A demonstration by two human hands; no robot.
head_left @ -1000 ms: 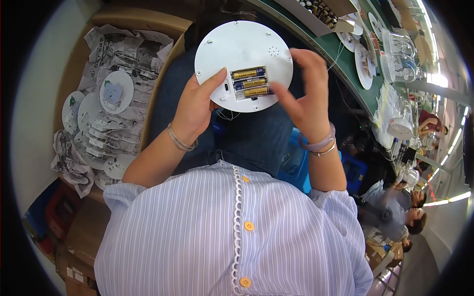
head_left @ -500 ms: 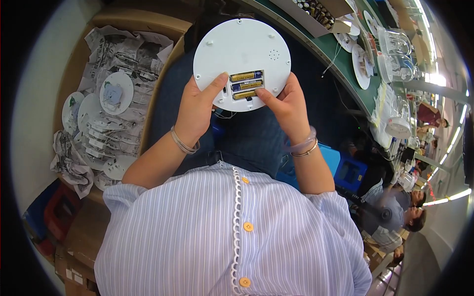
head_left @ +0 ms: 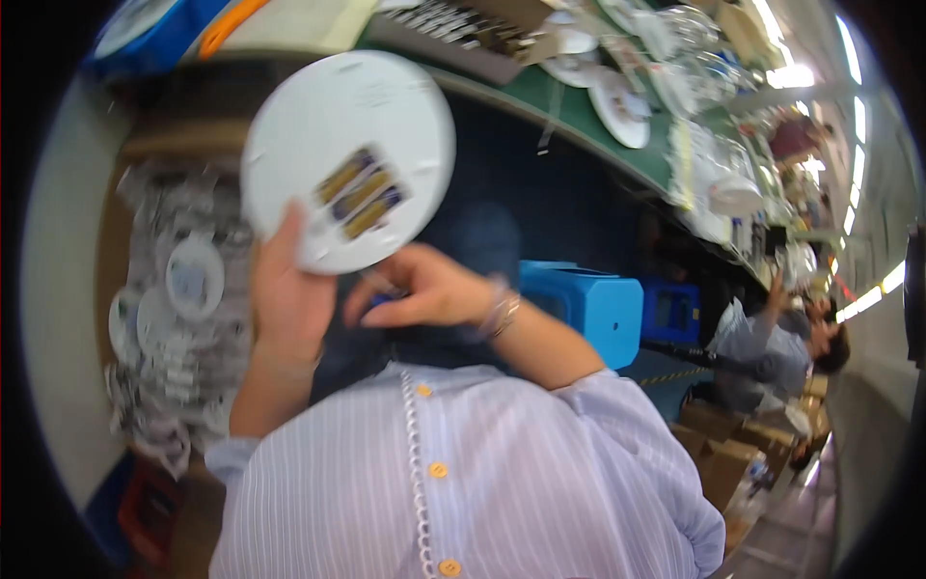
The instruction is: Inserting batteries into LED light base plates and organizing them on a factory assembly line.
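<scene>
My left hand [head_left: 289,299] grips the lower left rim of a round white plastic disc [head_left: 376,121], its thumb lying on the face. In the disc's open battery compartment sit several gold and dark blue batteries [head_left: 361,195], side by side and slanted in view. Just below the disc's lower right edge is my right hand [head_left: 434,285], its fingers curled together. Something small and dark blue shows by those fingertips, too blurred to name. Whether the right fingers touch the rim cannot be made out.
A cardboard box [head_left: 111,232] holds several similar discs among newspaper. Across the top runs a green bench [head_left: 482,87] with a box of batteries [head_left: 444,34], discs and clear domes. An orange-handled tool [head_left: 227,27] lies upper left. A blue stool [head_left: 584,304] stands right; a person [head_left: 762,347] is beyond.
The disc has moved left and slightly toward me in view, tilting as it went. My right hand has let go of its right rim and dropped below it. The view has shifted.
</scene>
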